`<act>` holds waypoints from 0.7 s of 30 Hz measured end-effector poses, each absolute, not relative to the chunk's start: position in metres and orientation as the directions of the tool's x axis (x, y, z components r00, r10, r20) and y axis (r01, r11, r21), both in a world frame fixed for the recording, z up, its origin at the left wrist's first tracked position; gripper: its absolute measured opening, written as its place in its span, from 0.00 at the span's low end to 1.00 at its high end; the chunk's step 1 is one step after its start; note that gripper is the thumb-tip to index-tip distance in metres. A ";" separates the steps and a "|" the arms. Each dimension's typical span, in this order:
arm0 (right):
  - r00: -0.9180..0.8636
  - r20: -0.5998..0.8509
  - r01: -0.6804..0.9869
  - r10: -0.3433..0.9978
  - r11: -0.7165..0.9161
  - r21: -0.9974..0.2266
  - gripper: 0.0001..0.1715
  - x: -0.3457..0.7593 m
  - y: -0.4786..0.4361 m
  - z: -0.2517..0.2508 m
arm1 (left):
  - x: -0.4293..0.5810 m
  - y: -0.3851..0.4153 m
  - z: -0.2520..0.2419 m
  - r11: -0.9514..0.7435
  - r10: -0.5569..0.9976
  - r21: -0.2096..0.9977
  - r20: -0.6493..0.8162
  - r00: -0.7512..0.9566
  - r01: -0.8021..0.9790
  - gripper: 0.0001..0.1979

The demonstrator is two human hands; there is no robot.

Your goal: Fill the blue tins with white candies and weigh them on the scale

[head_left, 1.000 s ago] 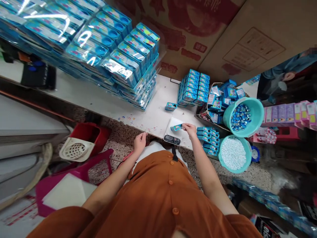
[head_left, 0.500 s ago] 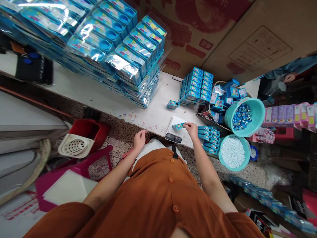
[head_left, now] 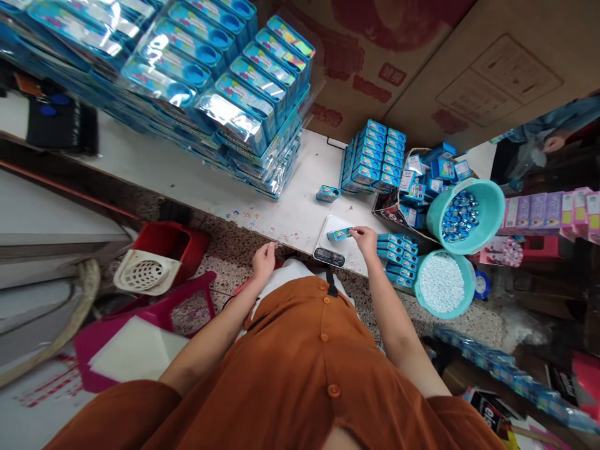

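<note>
My right hand (head_left: 364, 241) pinches the end of a small blue box (head_left: 338, 234), which lies over the white platform of a digital scale (head_left: 335, 224). The scale has a dark display facing me. My left hand (head_left: 265, 259) is closed, thumb against fingers, near the table's front edge; whether it pinches anything small I cannot make out. Just behind the scale lies a single blue box (head_left: 328, 193). Rows of blue boxes (head_left: 397, 259) lie to the right of my right hand, and an upright block of blue boxes (head_left: 370, 156) stands behind it.
Tall stacks of plastic-wrapped blue boxes (head_left: 239, 106) fill the table's left. On the right are a carton of blue boxes (head_left: 434, 172), a turquoise basin (head_left: 492, 215) of shiny blue pieces and another basin (head_left: 424, 300) of white pieces. A co-worker's hand (head_left: 554, 142) shows far right.
The view has shifted slightly. My right hand still pinches the blue box over the scale, and my left hand keeps its closed pose by the table edge.
</note>
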State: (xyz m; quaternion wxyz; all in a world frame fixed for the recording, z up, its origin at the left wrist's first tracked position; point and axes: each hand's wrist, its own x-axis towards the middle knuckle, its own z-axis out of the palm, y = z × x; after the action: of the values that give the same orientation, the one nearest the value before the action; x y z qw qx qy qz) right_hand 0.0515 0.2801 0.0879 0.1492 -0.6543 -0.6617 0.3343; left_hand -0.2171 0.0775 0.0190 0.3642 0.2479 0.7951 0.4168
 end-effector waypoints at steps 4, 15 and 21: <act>-0.095 -0.244 0.752 0.965 -0.091 -0.653 0.16 0.053 0.280 0.089 | -0.217 0.077 0.016 0.528 0.696 0.845 -0.371 -0.615 0.087 0.22; -0.051 -0.293 0.705 0.955 -0.173 -0.688 0.20 0.058 0.279 0.090 | -0.215 0.077 0.016 0.533 0.695 0.841 -0.376 -0.613 0.088 0.22; -0.115 -0.277 0.743 0.954 -0.103 -0.661 0.15 0.053 0.277 0.090 | -0.213 0.075 0.011 0.529 0.692 0.846 -0.382 -0.612 0.071 0.23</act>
State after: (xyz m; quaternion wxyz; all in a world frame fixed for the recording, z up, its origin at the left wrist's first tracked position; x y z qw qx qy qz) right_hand 0.0528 0.2773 0.0900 0.1462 -0.6491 -0.6536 0.3606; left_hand -0.2135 0.0748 0.0110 0.3686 0.2406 0.7929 0.4214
